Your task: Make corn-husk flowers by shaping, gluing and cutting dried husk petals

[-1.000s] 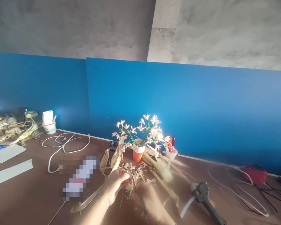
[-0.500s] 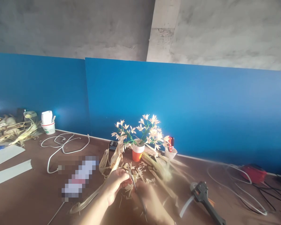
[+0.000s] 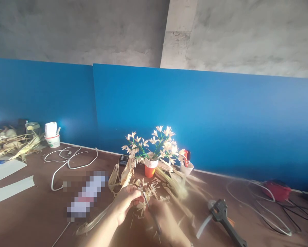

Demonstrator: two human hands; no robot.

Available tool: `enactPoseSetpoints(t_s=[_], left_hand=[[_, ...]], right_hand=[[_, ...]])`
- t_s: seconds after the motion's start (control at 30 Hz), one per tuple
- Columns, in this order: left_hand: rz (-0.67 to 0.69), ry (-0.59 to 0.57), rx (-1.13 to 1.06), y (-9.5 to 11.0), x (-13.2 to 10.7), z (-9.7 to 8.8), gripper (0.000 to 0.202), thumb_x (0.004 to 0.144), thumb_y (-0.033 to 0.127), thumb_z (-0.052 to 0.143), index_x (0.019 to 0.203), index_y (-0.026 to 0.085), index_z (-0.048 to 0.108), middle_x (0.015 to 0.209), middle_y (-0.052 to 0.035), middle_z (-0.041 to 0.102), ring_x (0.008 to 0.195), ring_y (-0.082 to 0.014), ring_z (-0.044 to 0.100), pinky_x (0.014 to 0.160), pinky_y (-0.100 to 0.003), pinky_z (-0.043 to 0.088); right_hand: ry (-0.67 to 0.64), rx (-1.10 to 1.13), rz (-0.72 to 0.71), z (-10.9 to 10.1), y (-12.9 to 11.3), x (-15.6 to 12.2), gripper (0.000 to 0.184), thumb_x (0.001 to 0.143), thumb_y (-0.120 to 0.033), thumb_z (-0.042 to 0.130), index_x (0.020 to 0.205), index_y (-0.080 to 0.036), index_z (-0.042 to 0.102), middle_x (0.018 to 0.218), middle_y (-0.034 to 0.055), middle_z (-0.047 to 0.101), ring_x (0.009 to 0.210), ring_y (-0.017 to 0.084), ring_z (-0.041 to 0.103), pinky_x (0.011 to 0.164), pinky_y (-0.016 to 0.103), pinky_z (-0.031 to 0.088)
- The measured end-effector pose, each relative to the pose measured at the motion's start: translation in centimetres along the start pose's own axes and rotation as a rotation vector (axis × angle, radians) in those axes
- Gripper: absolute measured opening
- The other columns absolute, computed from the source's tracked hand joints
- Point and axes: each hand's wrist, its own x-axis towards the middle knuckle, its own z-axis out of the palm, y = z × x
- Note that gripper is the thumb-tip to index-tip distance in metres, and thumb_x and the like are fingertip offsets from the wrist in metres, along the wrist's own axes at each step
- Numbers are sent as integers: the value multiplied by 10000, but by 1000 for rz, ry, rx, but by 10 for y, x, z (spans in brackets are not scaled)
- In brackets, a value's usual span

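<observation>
My left hand [image 3: 125, 202] is closed in a pinch at the middle front of the table, with a small pale corn husk piece [image 3: 141, 206] showing at its fingertips. Close beside it, my right hand [image 3: 160, 214] is blurred and curled round a slim, dark metal tool [image 3: 149, 207], whose kind I cannot make out. The tool's thin end points up past the left fingertips. Cut husk scraps [image 3: 154, 188] lie just beyond the hands. Behind them stands a red and white paper cup [image 3: 150, 168] bearing husk flowers [image 3: 166, 145] on green stems.
A black glue gun [image 3: 223, 216] lies to the right, near a red case [image 3: 276, 190] with cables. On the left are a white cable [image 3: 71, 159], a pixelated patch, white strips [image 3: 12, 190], a white cup [image 3: 52, 140] and a husk heap [image 3: 15, 142]. A blue partition [image 3: 195, 120] runs behind.
My right hand and the slim tool have shifted very slightly beside the left hand. My left hand stays almost where it was, still pinched.
</observation>
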Motion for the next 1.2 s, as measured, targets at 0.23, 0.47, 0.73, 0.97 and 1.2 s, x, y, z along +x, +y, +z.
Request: enactPoseSetpoints(t_s=[0.23,0.47,0.73,0.97,1.2], left_hand=[[-11,1,-11,2,0,0,211,593,267,790,654,158,620,671,-18,701,676,-151,657,689,-267,457],[-47,-27,-17,10,-1,0,219,558,255,808,602,179,607,629,1,689,642,-144,657,660,-245,454],[-80,-103,54,14,-3,-6,198,563,264,795,575,174,619,638,-4,694,648,-148,661,644,-228,453],[-105,-126,85,19,-5,-5,150,548,252,770,576,168,649,651,-19,710,658,-145,657,635,-216,447],[-106,-169,75,16,-4,-11,119,567,242,762,565,175,664,638,-19,693,645,-145,645,603,-212,429]], right_hand=[[30,-6,37,-1,6,1,441,698,-565,739,715,-127,694,607,-3,546,615,127,467,560,227,418],[-6,-16,113,-3,8,1,381,709,-495,740,673,-123,671,548,-26,504,544,97,437,510,205,370],[-53,-138,83,-10,0,1,196,725,-301,679,635,-129,650,573,-13,557,574,109,495,531,209,384],[-94,-192,76,-12,0,2,73,667,-190,544,628,-157,596,530,-27,527,514,102,467,486,214,333],[-119,-186,104,-13,-4,-2,134,697,-275,559,605,-181,534,525,-39,475,486,91,422,465,216,310]])
